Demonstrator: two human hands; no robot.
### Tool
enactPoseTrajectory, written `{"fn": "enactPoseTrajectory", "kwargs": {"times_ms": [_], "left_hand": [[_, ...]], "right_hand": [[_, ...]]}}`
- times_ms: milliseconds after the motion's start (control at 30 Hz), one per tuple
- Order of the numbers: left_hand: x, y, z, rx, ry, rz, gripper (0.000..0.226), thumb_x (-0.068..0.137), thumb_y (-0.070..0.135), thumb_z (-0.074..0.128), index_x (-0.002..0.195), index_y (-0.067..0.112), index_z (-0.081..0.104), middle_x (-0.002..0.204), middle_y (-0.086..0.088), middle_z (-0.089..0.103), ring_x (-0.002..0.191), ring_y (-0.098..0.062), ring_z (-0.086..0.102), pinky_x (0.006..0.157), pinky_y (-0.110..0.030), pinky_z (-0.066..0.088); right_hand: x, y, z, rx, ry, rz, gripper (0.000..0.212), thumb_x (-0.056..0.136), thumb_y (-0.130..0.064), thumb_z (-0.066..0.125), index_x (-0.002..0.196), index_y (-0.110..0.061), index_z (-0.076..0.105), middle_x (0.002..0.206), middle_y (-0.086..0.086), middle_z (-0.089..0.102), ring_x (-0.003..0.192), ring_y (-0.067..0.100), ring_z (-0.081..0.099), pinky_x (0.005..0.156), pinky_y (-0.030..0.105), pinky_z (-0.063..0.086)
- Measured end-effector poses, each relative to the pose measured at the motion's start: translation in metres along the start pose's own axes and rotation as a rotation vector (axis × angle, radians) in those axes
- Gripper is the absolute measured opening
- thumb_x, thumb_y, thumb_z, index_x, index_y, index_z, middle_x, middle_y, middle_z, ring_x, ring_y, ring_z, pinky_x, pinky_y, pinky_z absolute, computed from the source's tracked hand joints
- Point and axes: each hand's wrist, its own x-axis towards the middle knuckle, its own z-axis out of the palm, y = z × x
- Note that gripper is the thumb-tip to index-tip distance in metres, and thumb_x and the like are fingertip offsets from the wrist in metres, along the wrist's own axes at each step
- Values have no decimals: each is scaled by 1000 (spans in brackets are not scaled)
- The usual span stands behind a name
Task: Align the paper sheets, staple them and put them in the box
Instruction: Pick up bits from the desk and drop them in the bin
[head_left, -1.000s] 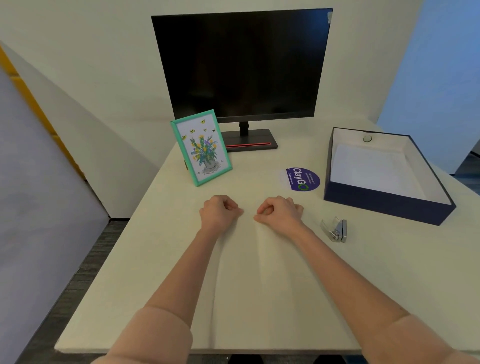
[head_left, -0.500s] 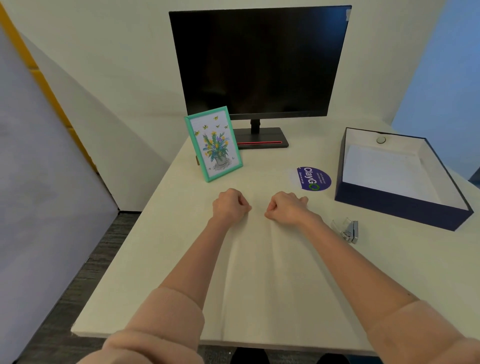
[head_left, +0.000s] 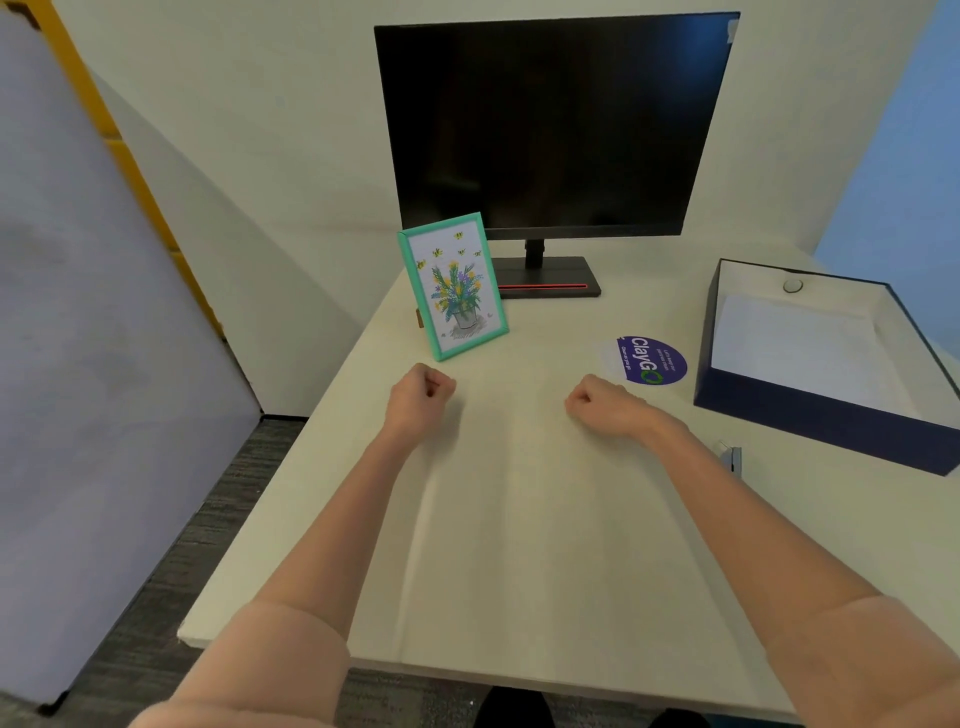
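White paper sheets (head_left: 545, 519) are lying flat on the table (head_left: 311, 493), reaching from its near edge toward the middle, between the two forearms. Long soft ridges are showing down the sheets, so I am judging that the stack is not sitting square yet and that aligning is the step in hand.

The left grip (head_left: 421, 397) is clenched into a fist and resting at the far left of the sheets. The right grip (head_left: 605, 405) is clenched the same way at the far right. No paper is showing inside either fist, so they seem to be pressing down rather than pinching, probably to stop the sheets sliding.

A small stapler (head_left: 731, 457) is lying toward the right edge of the table, just beside the right forearm and partly hidden by it, within easy reach for the next step. The dark blue box (head_left: 831, 421) is sitting open at the right edge, its pale inside facing up, ready to receive the stapled set. A round purple sticker (head_left: 649, 360) is lying between the right grip and the box. A framed flower picture (head_left: 452, 286) and a dark monitor (head_left: 550, 124) are standing toward the far edge, well apart from the sheets.
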Motion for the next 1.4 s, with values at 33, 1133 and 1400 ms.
{"fn": "enactPoseTrajectory", "kwargs": {"times_ms": [33, 1133, 1400], "left_hand": [[-2, -3, -3, 4, -2, -3, 7, 92, 19, 56, 93, 12, 55, 82, 2, 56, 81, -19, 50, 72, -27, 38], [-289, 274, 257, -227, -731, 580, 15, 98, 23, 45, 102, 9, 49, 97, -5, 59, 87, -16, 54, 73, -26, 41], [-394, 296, 368, -95, -1018, 589, 14, 92, 20, 54, 79, 17, 53, 91, -12, 70, 87, -28, 67, 84, -43, 55]], "right_hand": [[0, 1, -2, 41, 9, -13, 23, 83, -26, 34, 61, -23, 33, 67, -2, 38, 77, 22, 36, 71, 36, 27], [-355, 238, -135, 654, 812, 340, 15, 97, -23, 43, 88, -12, 46, 76, 1, 46, 80, 15, 48, 87, 38, 48], [-427, 350, -103, 707, 888, 561, 31, 97, -14, 41, 68, -19, 36, 69, 4, 37, 63, 15, 33, 56, 25, 29]]}}
